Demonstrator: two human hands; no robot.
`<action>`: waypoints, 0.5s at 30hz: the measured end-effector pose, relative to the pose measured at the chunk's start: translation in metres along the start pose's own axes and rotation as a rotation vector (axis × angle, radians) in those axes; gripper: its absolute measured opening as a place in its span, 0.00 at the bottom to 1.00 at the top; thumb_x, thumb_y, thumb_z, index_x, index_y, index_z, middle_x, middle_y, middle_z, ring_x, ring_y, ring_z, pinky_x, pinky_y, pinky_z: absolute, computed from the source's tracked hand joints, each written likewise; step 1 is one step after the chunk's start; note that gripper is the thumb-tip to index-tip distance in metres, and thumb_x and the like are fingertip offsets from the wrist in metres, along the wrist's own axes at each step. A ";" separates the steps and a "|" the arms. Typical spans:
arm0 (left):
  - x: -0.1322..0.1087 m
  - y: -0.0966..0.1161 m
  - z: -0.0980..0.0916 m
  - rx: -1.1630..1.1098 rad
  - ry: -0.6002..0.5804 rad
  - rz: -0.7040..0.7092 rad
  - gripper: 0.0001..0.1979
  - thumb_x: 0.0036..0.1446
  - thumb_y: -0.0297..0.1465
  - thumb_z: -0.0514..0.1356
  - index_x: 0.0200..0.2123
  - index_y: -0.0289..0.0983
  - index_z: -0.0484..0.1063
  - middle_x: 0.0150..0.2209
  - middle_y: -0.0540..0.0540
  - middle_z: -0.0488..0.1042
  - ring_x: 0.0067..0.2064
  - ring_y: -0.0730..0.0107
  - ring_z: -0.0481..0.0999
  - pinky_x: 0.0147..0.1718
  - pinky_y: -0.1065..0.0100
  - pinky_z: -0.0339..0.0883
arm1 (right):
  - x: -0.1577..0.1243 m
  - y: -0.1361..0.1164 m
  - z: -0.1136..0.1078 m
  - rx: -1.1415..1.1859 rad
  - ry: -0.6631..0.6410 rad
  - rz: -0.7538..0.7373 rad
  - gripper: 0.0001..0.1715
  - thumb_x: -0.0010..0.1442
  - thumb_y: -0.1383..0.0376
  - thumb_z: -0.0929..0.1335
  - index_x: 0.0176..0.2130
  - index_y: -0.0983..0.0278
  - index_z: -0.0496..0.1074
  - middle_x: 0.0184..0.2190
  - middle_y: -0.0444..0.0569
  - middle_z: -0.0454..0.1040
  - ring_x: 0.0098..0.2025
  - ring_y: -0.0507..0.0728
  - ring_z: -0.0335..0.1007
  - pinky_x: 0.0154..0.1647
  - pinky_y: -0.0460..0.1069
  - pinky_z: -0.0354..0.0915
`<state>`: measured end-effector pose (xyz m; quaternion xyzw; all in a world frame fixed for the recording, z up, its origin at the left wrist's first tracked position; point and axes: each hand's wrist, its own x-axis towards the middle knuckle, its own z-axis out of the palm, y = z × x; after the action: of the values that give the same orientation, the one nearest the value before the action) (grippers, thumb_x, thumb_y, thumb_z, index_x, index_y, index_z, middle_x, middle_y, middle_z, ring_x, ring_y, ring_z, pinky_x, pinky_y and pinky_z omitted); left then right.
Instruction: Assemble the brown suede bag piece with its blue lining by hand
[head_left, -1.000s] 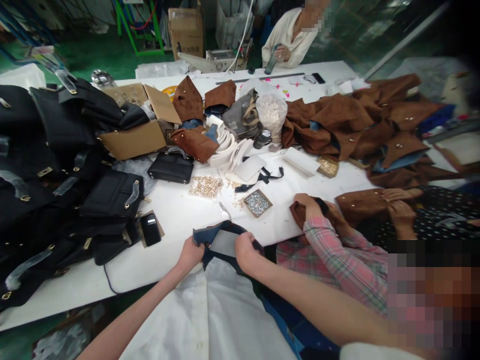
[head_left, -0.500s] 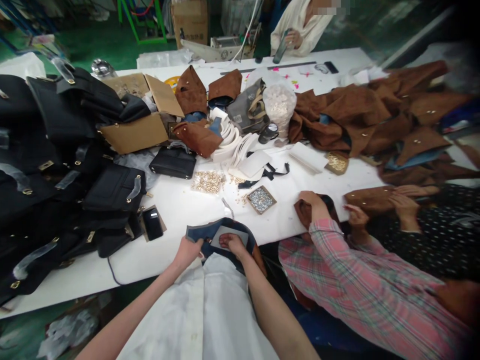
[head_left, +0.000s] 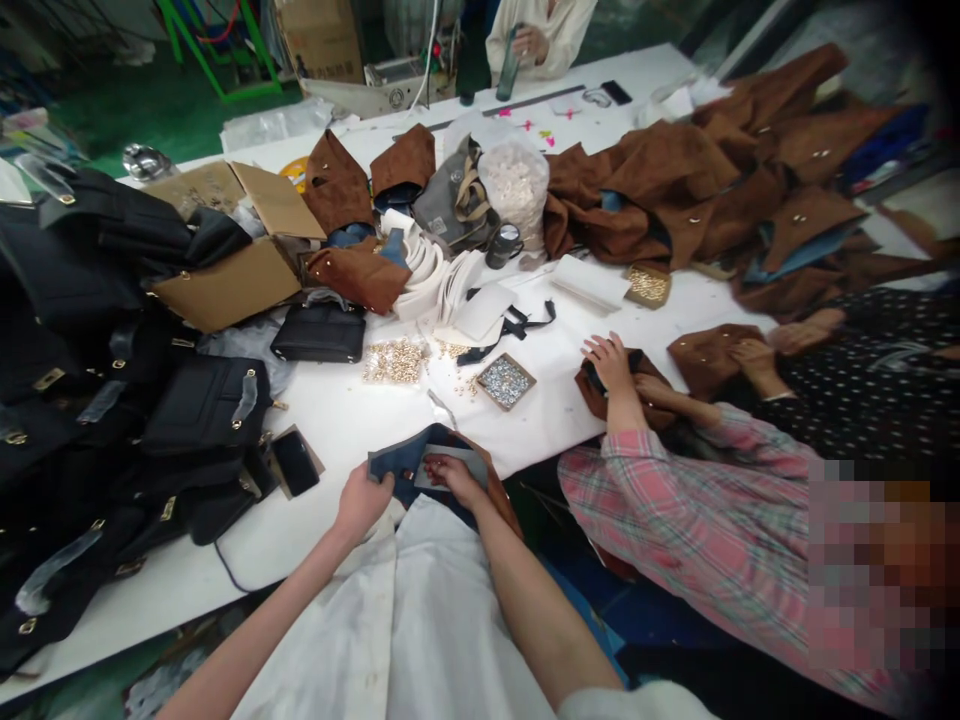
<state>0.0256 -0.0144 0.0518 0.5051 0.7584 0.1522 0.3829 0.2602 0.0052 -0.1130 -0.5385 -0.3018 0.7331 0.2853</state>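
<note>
A brown suede bag piece with a blue lining (head_left: 386, 465) lies at the table edge in front of me, lining side up. My left hand (head_left: 365, 498) is closed on its left edge, thumb on top. A grey rectangular plate (head_left: 474, 465) rests on the lining. Over that plate, my right hand (head_left: 451, 474) has its fingers drawn together in a pinch; whatever is between them is too small to name. A small hole or fitting (head_left: 409, 474) shows in the lining between my hands.
Ahead are a box of silvery fasteners (head_left: 507, 382) and a bag of gold studs (head_left: 394, 361). Black handbags (head_left: 199, 405) and a phone (head_left: 295, 462) are at left. Brown suede bags (head_left: 660, 195) are heaped at right, where a plaid-sleeved co-worker's hand (head_left: 611, 362) works on another.
My view has tilted and shifted, so the table sits further left. My right hand's fingertips are a little nearer the plate's left edge. The plaid-sleeved co-worker's hand has opened out.
</note>
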 end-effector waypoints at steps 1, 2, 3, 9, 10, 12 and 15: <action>0.000 0.001 0.000 0.062 -0.001 -0.002 0.07 0.67 0.31 0.63 0.45 0.38 0.80 0.43 0.40 0.86 0.46 0.52 0.86 0.44 0.61 0.74 | 0.001 0.001 0.000 0.011 -0.011 0.002 0.15 0.70 0.67 0.68 0.53 0.71 0.79 0.39 0.52 0.82 0.41 0.57 0.75 0.43 0.54 0.67; 0.000 0.003 0.001 0.125 -0.003 0.003 0.08 0.68 0.32 0.63 0.47 0.38 0.79 0.44 0.39 0.86 0.48 0.50 0.85 0.44 0.59 0.74 | 0.003 0.003 0.000 0.015 -0.010 -0.001 0.14 0.70 0.66 0.68 0.51 0.71 0.80 0.37 0.51 0.81 0.39 0.57 0.74 0.43 0.54 0.67; -0.001 0.006 0.001 0.179 -0.004 0.018 0.09 0.68 0.33 0.62 0.49 0.39 0.79 0.46 0.39 0.85 0.49 0.48 0.85 0.45 0.58 0.74 | 0.005 0.005 0.000 0.014 -0.003 -0.007 0.13 0.71 0.64 0.69 0.48 0.71 0.80 0.35 0.51 0.81 0.38 0.57 0.73 0.43 0.54 0.66; -0.010 0.041 -0.001 0.408 0.158 0.378 0.41 0.66 0.27 0.62 0.78 0.31 0.52 0.71 0.28 0.68 0.70 0.40 0.71 0.64 0.47 0.72 | 0.016 0.012 -0.001 0.042 0.058 -0.042 0.18 0.73 0.56 0.67 0.37 0.66 0.76 0.30 0.48 0.78 0.33 0.56 0.70 0.41 0.54 0.65; -0.009 0.048 0.001 0.463 0.179 0.434 0.45 0.66 0.27 0.63 0.80 0.31 0.46 0.74 0.25 0.63 0.74 0.38 0.66 0.67 0.45 0.70 | 0.016 0.012 0.000 0.053 0.061 -0.042 0.18 0.74 0.58 0.65 0.36 0.66 0.75 0.30 0.49 0.77 0.33 0.56 0.70 0.41 0.55 0.66; -0.007 0.058 0.006 0.546 0.175 0.515 0.52 0.65 0.29 0.66 0.82 0.32 0.38 0.79 0.24 0.56 0.79 0.35 0.57 0.71 0.42 0.65 | 0.014 0.010 0.001 0.073 0.038 -0.038 0.16 0.73 0.61 0.62 0.38 0.66 0.74 0.32 0.51 0.78 0.34 0.56 0.72 0.41 0.55 0.67; -0.002 0.060 0.022 0.599 0.092 0.503 0.60 0.62 0.31 0.71 0.82 0.34 0.32 0.81 0.23 0.51 0.80 0.34 0.54 0.70 0.42 0.65 | 0.008 0.007 0.002 0.068 0.000 -0.056 0.16 0.72 0.63 0.61 0.46 0.69 0.75 0.39 0.55 0.81 0.40 0.57 0.77 0.43 0.55 0.69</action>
<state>0.0809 0.0074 0.0752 0.7571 0.6382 0.0355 0.1349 0.2552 0.0062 -0.1222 -0.5198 -0.2916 0.7348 0.3239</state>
